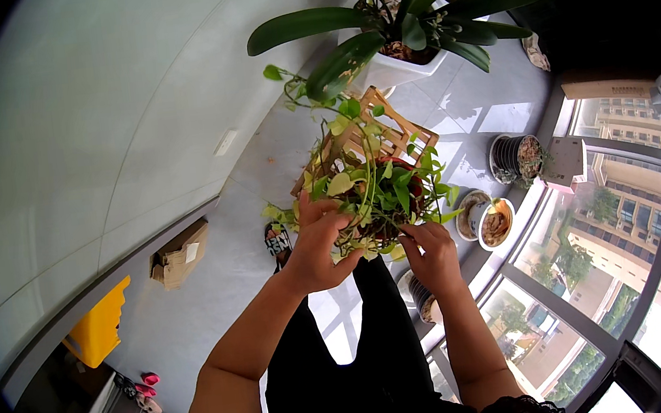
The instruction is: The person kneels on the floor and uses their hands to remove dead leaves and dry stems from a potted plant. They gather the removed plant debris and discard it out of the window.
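Observation:
A leafy trailing plant (373, 189) with green and yellowish leaves grows in a reddish-brown pot (414, 185), mostly covered by foliage. It stands on a slatted wooden stand (395, 130) before me. My left hand (315, 247) is at the plant's near left side, its thumb and fingers apart among the leaves; some fingertips are hidden. At the near right side, my right hand (432, 256) pinches a thin part of the plant low in the foliage. Whether that is a stem or a leaf I cannot tell. One long vine climbs from the plant toward the far left.
Beyond the stand is a broad-leaved plant (407, 22) in a white pot (392, 69). Along the windows on the right stand a dark ribbed pot (514, 157) and a white pot (494, 224). A cardboard box (177, 255) and a yellow container (101, 322) lie left.

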{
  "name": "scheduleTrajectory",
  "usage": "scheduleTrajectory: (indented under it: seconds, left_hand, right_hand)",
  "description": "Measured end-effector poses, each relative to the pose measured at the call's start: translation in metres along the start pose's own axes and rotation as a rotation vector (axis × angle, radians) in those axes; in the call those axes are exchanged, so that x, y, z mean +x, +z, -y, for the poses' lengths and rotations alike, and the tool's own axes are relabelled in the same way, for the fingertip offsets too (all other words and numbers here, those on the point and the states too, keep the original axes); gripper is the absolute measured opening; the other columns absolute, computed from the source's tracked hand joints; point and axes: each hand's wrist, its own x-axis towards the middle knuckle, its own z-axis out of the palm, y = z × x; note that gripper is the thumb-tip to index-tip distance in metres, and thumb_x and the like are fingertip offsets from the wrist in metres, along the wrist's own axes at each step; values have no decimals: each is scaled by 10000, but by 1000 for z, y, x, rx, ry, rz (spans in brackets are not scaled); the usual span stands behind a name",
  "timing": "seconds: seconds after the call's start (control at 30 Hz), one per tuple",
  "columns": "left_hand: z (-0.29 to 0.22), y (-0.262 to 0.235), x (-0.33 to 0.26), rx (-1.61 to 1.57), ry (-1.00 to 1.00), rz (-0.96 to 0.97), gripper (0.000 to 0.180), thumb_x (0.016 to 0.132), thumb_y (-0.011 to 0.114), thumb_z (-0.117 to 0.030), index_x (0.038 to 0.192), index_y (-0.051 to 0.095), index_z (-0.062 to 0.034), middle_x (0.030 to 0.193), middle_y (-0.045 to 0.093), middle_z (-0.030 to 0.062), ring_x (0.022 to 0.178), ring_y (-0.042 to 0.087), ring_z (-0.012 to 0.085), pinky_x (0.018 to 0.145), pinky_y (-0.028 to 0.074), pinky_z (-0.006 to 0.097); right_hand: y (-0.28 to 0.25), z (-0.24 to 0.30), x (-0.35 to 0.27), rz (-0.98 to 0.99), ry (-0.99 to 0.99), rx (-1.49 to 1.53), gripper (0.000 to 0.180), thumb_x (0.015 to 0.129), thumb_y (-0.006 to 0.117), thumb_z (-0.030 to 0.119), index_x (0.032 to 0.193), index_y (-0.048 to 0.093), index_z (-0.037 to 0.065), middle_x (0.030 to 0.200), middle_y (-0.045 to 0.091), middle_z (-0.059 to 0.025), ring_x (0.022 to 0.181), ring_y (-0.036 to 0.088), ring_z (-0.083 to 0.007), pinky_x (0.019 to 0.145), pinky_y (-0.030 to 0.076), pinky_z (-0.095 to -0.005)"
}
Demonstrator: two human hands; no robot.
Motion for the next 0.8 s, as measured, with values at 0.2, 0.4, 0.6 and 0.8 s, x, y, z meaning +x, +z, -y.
scheduleTrajectory:
  seconds: [0.2,0.4,0.6,0.8]
  left_hand:
    - [-44,48,-7,250,291,162,290,736,624,-67,1021,568,-79,905,595,80,1004,509,265,1085,114,581]
    - [-62,69,-11,338,306,103,297,737,589,-7,1029,582,-60,1021,579,99,1007,518,305,1015,308,539]
    - [-82,68,-9,311,221,53,261,749,579,1,1001,579,-67,1046,563,112,1013,527,306,1017,313,518]
    - [-79,65,-14,428,244,193,221,752,586,-20,965,588,-80,964,560,97,1001,536,290,1034,282,514]
  right_hand:
    - [-5,-3,-22,32,-67,-32,168,699,647,27,863,613,35,748,590,-110,711,578,-304,664,463,-398]
    - [-19,-1,-45,-76,-36,88,224,683,606,-28,893,625,46,796,599,-127,776,559,-338,713,467,-409]
    - [-52,4,-60,-124,-21,63,166,680,667,-32,828,643,39,753,601,-112,758,558,-311,839,435,-417]
    - [-65,16,-64,-96,20,-141,126,682,655,2,799,650,49,813,606,-94,868,552,-282,899,404,-432]
